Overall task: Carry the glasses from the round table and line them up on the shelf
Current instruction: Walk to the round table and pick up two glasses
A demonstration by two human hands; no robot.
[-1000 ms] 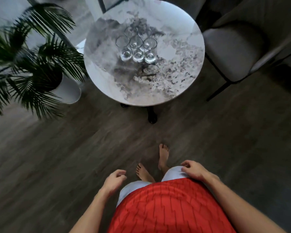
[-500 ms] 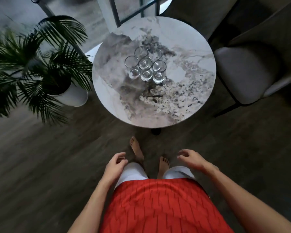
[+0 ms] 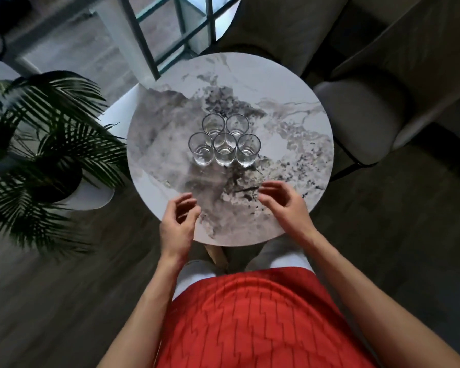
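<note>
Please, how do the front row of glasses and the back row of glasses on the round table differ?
The front row of glasses has three glasses; the back row of glasses has two. The front row stands nearer the hands, and the back row is partly hidden behind it. Both are clear, empty, upright and tightly clustered.

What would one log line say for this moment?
stage: reaching | glasses: five, clustered on round table | left hand: empty | right hand: empty | shelf: unseen
</note>
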